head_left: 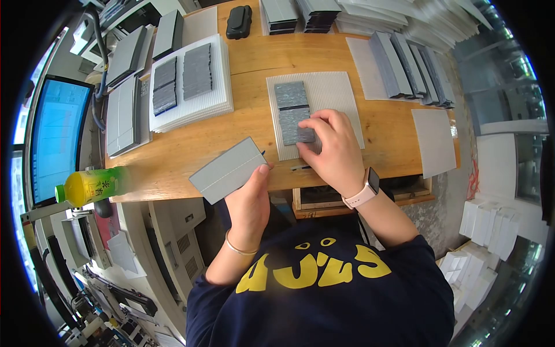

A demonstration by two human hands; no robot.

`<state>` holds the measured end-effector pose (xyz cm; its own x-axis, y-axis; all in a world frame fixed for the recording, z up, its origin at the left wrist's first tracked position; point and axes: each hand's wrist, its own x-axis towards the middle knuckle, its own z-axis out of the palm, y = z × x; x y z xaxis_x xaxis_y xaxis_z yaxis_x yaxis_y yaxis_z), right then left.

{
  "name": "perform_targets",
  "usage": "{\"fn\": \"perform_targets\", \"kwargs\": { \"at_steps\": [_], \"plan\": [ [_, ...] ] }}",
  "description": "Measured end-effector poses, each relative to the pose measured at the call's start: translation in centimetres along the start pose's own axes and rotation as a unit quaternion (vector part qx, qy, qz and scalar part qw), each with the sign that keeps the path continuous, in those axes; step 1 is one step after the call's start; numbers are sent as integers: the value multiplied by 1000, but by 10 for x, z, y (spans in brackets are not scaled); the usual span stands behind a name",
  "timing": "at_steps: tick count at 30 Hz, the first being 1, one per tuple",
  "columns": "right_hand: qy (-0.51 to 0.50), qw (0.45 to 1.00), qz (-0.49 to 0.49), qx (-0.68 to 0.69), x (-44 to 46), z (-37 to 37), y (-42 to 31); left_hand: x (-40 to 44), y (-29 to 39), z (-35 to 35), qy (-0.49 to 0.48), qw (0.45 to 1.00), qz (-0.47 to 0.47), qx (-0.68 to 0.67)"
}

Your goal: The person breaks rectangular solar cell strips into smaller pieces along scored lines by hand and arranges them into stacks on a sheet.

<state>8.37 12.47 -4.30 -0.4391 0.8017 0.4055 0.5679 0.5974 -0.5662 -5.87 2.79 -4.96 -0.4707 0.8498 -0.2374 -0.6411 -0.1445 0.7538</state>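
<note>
Grey panel point(227, 171) is gripped, tilted, in the left hand point(250, 203). Right hand point(335, 144) pinches a small dark piece point(306, 135) beside grey strips point(291, 95) on a corrugated sheet point(332, 92).

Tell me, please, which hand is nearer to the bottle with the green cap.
Left: the left hand, holding a grey panel, is to the right of the bottle; the right hand is farther right, over the ribbed white sheet.

Pale grey panel point(227, 171): rectangular, lined lengthwise, held aslant.
Streaked grey pieces point(293, 117): flat, end to end on ribbed sheet point(336, 107).
</note>
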Motion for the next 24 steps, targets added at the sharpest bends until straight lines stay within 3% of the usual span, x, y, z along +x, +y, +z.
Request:
{"fn": "perform_targets", "kwargs": {
  "at_steps": [9,12,13,15,18,21,24],
  "plan": [
    [14,999,-10,32,5,-5,0,3,0,6,-24,998,-54,-18],
    [-46,976,66,204,3,-10,-4,2,3,12,-25,996,-85,-33],
    [-85,936,140,313,1,-11,-9,2,4,14,-26,994,-95,-38],
    [-154,800,279,508,-3,-11,-20,4,0,14,-45,994,-93,-26],
    [-181,772,316,521,-4,-10,-18,6,-3,9,-80,990,-116,-12],
    [-204,705,344,585,-4,-10,-14,6,1,8,-94,985,-145,-18],
    [-213,691,360,590,-8,-9,-13,5,5,7,-105,982,-157,-5]
  ]
}}
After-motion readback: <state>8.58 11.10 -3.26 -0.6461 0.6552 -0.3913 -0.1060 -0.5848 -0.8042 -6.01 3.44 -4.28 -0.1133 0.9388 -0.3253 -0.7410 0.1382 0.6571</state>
